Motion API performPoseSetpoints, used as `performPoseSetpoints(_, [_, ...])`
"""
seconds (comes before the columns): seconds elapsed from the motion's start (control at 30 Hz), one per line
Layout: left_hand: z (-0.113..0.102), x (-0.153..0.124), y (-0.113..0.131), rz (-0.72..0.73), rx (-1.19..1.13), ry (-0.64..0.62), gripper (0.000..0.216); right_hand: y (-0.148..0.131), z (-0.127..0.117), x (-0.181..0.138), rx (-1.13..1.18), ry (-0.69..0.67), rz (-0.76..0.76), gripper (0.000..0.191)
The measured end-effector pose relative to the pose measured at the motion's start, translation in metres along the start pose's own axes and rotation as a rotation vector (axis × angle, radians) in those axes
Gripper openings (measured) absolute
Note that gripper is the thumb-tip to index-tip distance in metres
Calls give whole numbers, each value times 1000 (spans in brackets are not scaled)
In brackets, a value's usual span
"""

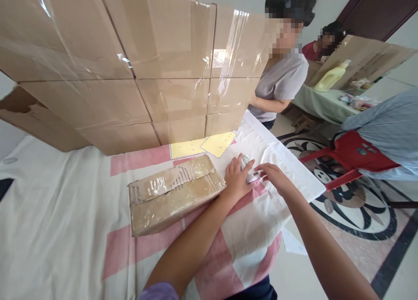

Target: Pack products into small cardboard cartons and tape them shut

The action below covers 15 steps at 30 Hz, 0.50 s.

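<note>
Nearest the camera, a purple sleeve and the left forearm are seen at seven o'clock, with a coiled white cord taken as the centre of the clock; the right forearm is stretched in from between four and five. By the left hand, laid palm down with fingers parted, the cord is partly covered; whether it is gripped cannot be told. A small white piece is seen just below the cord, towards five o'clock. It is met by the bent fingertips of the right hand, but whether it is pinched cannot be made out. Between eight and nine o'clock, a taped cardboard box is set on the pink-and-white cloth, just beside the left wrist. Two yellow sheets, overlapped at one corner, are laid at ten, by the foot of a stack of cartons. At one o'clock a person in a grey shirt is partly hidden by the stack; a red chair is placed at three.
</note>
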<state>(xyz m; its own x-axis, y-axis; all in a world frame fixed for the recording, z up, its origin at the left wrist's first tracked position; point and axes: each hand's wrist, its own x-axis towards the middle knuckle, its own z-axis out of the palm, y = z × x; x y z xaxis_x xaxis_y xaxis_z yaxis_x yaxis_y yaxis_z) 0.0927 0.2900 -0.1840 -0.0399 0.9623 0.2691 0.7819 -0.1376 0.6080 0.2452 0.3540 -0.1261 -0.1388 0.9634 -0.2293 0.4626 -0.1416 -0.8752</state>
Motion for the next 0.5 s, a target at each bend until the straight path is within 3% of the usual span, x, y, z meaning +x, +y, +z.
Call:
performPoseSetpoints(0.3, [-10,1,5,-38,-50,-49,85,-3,12,20,-139,37,152,17])
performPoseSetpoints(0.5, [-5,0,0,-15,-42,-7,84,-11,16,15,-211,-46,140,16])
